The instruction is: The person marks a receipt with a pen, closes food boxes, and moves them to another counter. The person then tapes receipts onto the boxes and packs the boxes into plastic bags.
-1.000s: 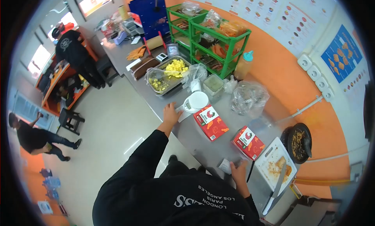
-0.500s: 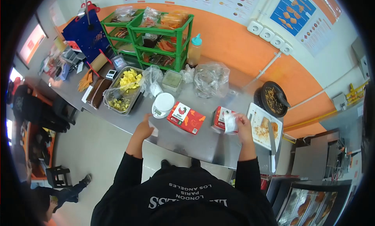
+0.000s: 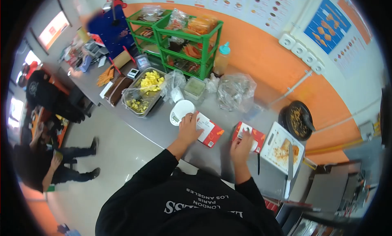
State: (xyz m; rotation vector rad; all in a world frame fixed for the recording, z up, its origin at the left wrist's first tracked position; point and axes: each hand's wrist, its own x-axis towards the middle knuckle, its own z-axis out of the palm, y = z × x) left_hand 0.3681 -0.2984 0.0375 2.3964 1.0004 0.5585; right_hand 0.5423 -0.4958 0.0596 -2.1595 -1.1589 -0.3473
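Observation:
My left hand (image 3: 188, 130) is at the left end of a red and white food box (image 3: 211, 132), fingers over its far-left corner and thumb by its near side. Just beyond that hand sits a white kitchen scale (image 3: 182, 112). My right hand (image 3: 241, 145) is closed over a second red box (image 3: 256, 135), partly hiding it. A small white paper-like piece (image 3: 254, 146) shows under its fingers; its exact kind is unclear. A thin black stick (image 3: 258, 164) shows at the near side of this box.
On the right lie a white cutting board (image 3: 270, 148) with a knife (image 3: 290, 164) and a dark mortar (image 3: 297, 121). Behind are a plastic bag (image 3: 236, 91), a tray of yellow food (image 3: 157, 95) and green racks (image 3: 204, 60). Two people are at the left.
My left hand has come onto the left box. My right hand has lowered the white piece onto the right box. The view has turned; a person at left shows more.

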